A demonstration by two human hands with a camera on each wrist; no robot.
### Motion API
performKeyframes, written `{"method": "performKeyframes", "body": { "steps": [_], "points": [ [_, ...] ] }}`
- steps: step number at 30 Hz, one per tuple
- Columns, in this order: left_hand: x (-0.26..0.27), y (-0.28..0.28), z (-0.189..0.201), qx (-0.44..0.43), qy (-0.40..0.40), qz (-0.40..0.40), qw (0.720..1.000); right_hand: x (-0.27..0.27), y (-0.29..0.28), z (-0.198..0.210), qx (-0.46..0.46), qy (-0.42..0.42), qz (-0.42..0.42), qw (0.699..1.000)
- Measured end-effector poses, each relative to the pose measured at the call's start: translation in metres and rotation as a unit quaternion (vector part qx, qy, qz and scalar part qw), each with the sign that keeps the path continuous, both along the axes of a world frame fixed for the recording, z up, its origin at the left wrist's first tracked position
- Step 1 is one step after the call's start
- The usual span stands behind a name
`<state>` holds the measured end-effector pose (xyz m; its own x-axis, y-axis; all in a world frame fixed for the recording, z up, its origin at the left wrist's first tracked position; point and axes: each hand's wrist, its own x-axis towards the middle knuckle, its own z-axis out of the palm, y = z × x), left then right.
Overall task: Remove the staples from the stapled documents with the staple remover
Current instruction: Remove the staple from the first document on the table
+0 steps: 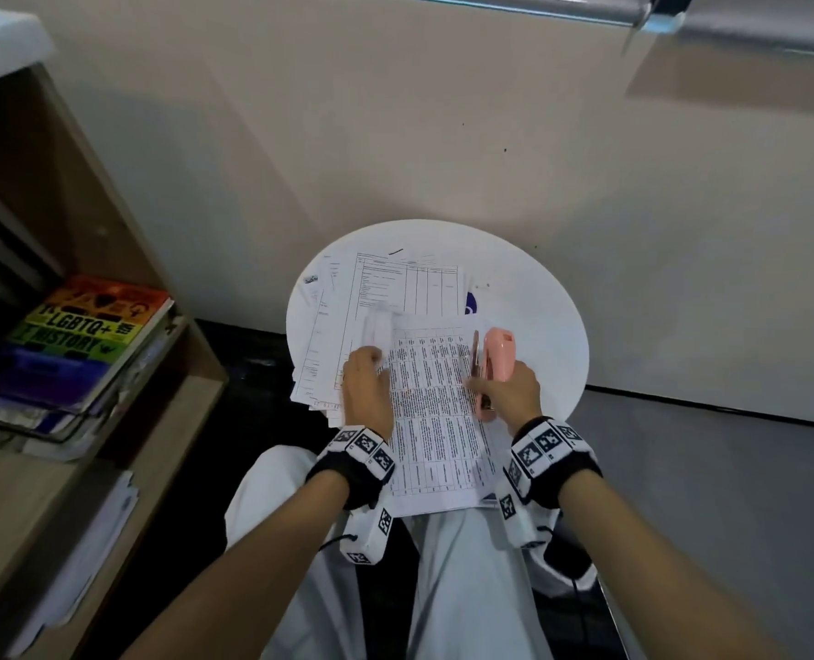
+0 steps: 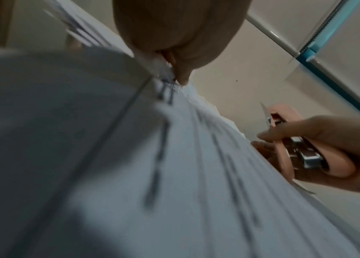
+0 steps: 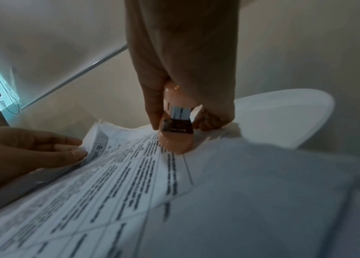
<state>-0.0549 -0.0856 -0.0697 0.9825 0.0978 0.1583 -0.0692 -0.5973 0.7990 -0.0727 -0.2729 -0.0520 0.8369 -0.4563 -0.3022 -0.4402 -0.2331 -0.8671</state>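
Note:
A printed, table-filled document point(image 1: 438, 421) lies across the near edge of the round white table point(image 1: 543, 335) and over my lap. My left hand point(image 1: 371, 362) pinches the upper-left sheets, which curl up and back point(image 3: 95, 139). In the left wrist view the thumb presses that paper corner point(image 2: 168, 75). My right hand point(image 1: 488, 388) grips a pink stapler-shaped staple remover point(image 1: 499, 357) at the document's right edge. Its rounded pink end point(image 3: 174, 143) touches the paper, and its metal parts point(image 2: 307, 157) show between my fingers. I cannot make out any staple.
More loose printed sheets point(image 1: 386, 288) lie spread under and behind the document, with a blue mark point(image 1: 470, 302) peeking out. A wooden shelf unit with stacked books point(image 1: 86, 326) stands at the left. A wall rises right behind the table. My white-trousered legs point(image 1: 466, 588) are below.

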Motion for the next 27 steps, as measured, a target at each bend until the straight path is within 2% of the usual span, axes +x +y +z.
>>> {"method": "performKeyframes", "body": {
  "steps": [3, 9, 12, 14, 17, 21, 25, 27],
  "points": [
    [0.006, 0.003, 0.007, -0.045, 0.023, 0.009, 0.999, 0.001, -0.004, -0.003, -0.007, 0.002, 0.007, 1.0],
    [0.027, 0.004, 0.011, 0.014, 0.079, 0.024, 0.996, 0.0, -0.009, -0.006, -0.001, -0.005, 0.024, 1.0],
    [0.036, 0.003, 0.016, 0.073, 0.106, 0.031, 0.991, 0.0, -0.01, -0.006, 0.0, -0.01, 0.028, 1.0],
    [0.036, 0.0, 0.018, 0.083, 0.09, 0.007, 0.992, 0.0, -0.011, -0.006, 0.005, -0.013, 0.026, 1.0],
    [0.03, -0.005, 0.021, 0.047, 0.075, -0.014, 0.996, 0.0, -0.011, -0.007, 0.007, -0.015, 0.028, 0.999],
    [0.025, -0.014, 0.028, 0.056, 0.157, 0.015, 0.986, -0.001, -0.011, -0.007, 0.014, -0.018, 0.033, 0.999],
    [0.035, -0.026, 0.038, 0.058, 0.268, 0.083, 0.958, -0.002, -0.01, -0.004, 0.014, -0.023, 0.035, 0.999],
    [0.038, -0.03, 0.04, 0.083, 0.284, 0.111, 0.949, -0.003, -0.01, -0.004, 0.013, -0.024, 0.036, 0.999]
  ]
}}
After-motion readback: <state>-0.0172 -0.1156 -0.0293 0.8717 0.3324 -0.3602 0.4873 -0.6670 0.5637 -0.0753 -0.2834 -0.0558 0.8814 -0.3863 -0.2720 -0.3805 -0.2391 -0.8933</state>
